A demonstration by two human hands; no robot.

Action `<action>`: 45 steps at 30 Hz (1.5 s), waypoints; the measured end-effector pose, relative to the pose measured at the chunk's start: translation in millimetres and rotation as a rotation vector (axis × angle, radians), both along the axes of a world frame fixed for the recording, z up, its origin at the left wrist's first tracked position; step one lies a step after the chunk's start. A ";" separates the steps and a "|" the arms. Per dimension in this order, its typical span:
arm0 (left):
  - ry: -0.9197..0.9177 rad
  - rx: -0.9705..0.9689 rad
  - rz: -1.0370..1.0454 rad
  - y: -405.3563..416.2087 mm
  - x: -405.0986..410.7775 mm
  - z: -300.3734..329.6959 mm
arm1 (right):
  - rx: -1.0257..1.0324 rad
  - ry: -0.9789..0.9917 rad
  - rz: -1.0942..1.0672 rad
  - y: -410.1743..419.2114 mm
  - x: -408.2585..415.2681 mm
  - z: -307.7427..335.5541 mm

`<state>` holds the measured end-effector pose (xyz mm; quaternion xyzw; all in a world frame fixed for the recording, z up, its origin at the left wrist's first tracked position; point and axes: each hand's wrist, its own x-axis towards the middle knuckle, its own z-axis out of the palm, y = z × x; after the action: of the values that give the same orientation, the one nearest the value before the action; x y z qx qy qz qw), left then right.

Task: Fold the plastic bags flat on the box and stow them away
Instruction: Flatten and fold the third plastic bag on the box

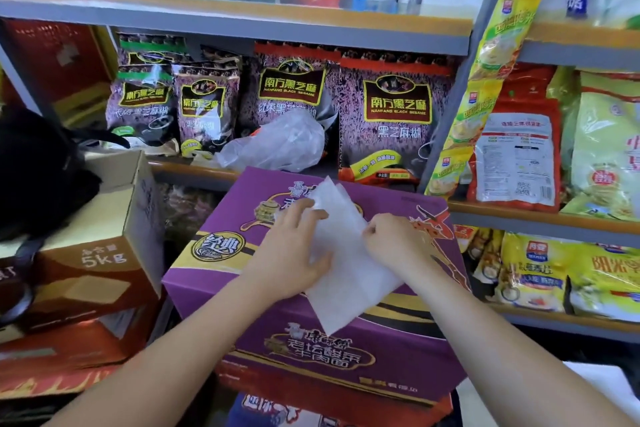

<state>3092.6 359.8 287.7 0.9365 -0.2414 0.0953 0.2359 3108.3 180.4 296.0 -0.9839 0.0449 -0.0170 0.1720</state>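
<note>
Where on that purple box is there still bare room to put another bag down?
The purple box is bare at its left end, from the round gold emblem to the left hand, and a smaller patch lies right of the right hand. The middle is taken by the flattened white bag. The shelf behind is crowded: a crumpled clear bag among sesame packets.
</note>
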 end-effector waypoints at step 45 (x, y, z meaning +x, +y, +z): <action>-0.265 0.302 -0.337 18.2 -28.2 -43.5 | -0.153 0.064 0.471 -21.2 -25.9 -10.9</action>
<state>3064.4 378.0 244.2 0.8869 -0.4344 0.1395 0.0725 3082.4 159.2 285.1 -0.9775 -0.1815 0.0514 0.0946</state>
